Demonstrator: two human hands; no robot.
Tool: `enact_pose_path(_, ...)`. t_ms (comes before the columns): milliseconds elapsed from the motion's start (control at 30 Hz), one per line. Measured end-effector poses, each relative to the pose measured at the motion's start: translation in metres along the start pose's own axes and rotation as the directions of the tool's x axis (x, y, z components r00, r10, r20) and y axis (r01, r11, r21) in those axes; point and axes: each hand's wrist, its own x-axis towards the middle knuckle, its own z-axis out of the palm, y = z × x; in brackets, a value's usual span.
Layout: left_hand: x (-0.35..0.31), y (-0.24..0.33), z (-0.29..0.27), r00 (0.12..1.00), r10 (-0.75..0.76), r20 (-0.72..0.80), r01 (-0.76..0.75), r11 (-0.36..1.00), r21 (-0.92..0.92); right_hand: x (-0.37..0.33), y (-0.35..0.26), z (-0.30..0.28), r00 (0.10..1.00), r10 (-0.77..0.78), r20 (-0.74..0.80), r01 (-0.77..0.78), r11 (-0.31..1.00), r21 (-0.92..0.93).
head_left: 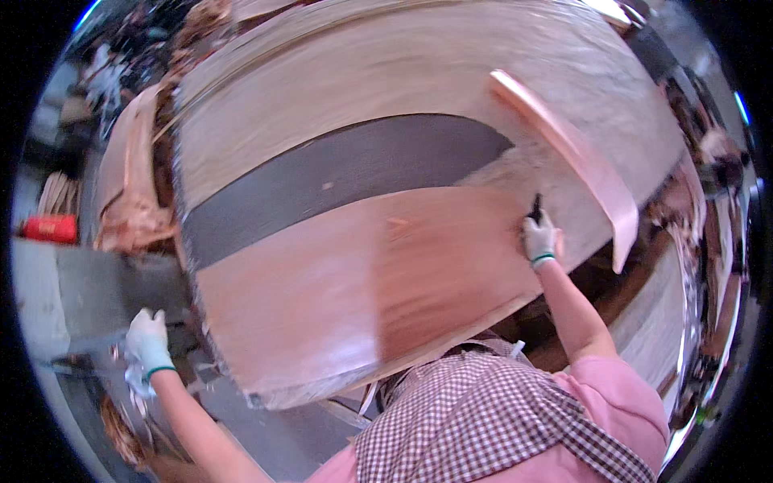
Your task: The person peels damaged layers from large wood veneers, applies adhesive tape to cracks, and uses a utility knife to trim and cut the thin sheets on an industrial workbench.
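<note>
My right hand [541, 240], in a white glove with a green cuff, is closed around a small black hand tool [536, 207]. Its exact kind is too small to make out. The hand is at the right end of a reddish-brown sheet [451, 266], which has a lighter left half and lies on a large pale table [322, 72]. Beyond the sheet is a long dark grey piece [346, 165] with a curved edge. Off the table's left side, my left hand [149, 338], gloved too, is raised with fingers loosely apart, and nothing shows in it.
A long pinkish, bent strip [572, 153] lies across the table's right part, its near end overhanging the edge. Brown sheet pieces [137, 169] are heaped past the left edge, near a red object [50, 229]. More brown scraps [684, 201] crowd the right side.
</note>
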Motion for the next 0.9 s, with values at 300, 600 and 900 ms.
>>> enact_pose_path(300,-0.061,0.292,0.043,0.619,0.777,-0.115,-0.769,0.569,-0.29,0.007,-0.029,0.005,0.928,-0.318,0.197,0.363,0.892,-0.27)
enact_pose_path(600,-0.068,0.302,0.047,0.675,0.733,-0.082,-0.698,0.598,-0.394,0.007,-0.053,0.016,0.844,-0.316,0.433,0.535,0.538,-0.651)
enact_pose_path(900,-0.065,0.312,0.041,0.708,0.705,-0.051,-0.697,0.685,-0.211,0.013,-0.074,0.02,0.852,-0.256,0.457,0.515,0.573,-0.638)
